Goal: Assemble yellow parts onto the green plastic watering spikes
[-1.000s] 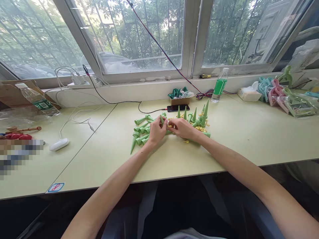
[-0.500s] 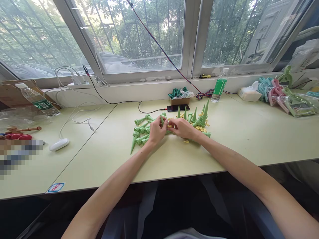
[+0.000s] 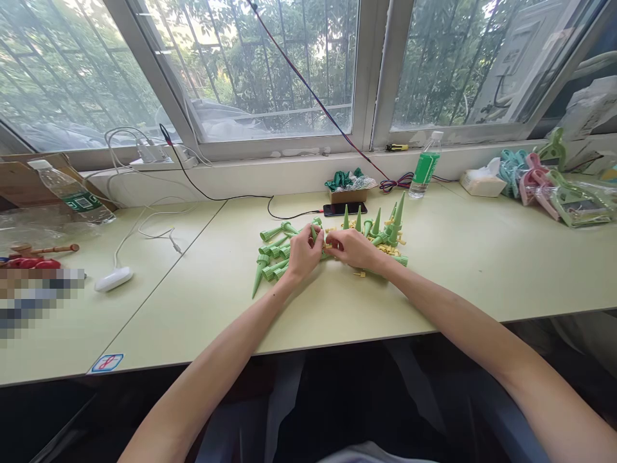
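Barely moving vs. sec ago, so same step: gripping spike w/ L fingers; can't tell re R fingers.

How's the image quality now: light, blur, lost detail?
Head view: windows bright, space under the table very dark. Head view: left hand and right hand show no obvious motion blur, yellow bits too small for detail. Head view: patch at left edge pixelated, contents unreadable.
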`<state>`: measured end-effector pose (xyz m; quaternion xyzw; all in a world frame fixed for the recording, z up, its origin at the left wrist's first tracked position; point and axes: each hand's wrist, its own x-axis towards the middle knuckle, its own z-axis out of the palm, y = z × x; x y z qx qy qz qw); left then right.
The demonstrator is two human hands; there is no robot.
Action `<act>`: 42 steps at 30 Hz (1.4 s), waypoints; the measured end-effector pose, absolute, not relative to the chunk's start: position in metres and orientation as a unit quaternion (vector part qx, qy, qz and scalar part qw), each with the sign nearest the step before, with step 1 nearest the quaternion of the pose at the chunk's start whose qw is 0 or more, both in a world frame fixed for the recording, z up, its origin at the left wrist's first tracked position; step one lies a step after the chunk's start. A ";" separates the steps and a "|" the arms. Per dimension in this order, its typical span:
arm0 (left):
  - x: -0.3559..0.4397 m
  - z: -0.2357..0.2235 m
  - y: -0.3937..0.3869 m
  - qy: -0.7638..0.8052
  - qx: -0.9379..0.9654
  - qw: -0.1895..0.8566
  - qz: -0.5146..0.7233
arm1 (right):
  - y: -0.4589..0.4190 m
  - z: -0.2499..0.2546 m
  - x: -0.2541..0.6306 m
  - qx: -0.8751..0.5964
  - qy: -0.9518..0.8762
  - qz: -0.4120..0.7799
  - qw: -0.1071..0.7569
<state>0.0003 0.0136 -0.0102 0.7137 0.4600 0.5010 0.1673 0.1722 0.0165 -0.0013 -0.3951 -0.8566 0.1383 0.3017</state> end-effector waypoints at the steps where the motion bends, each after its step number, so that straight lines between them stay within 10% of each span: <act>1: 0.000 -0.010 0.014 0.460 0.713 0.166 0.502 | 0.017 -0.002 0.172 -0.394 -0.857 0.140 0.302; 42: 0.002 -0.009 0.014 0.456 0.716 0.163 0.503 | 0.014 0.001 0.172 -0.425 -0.859 0.123 0.257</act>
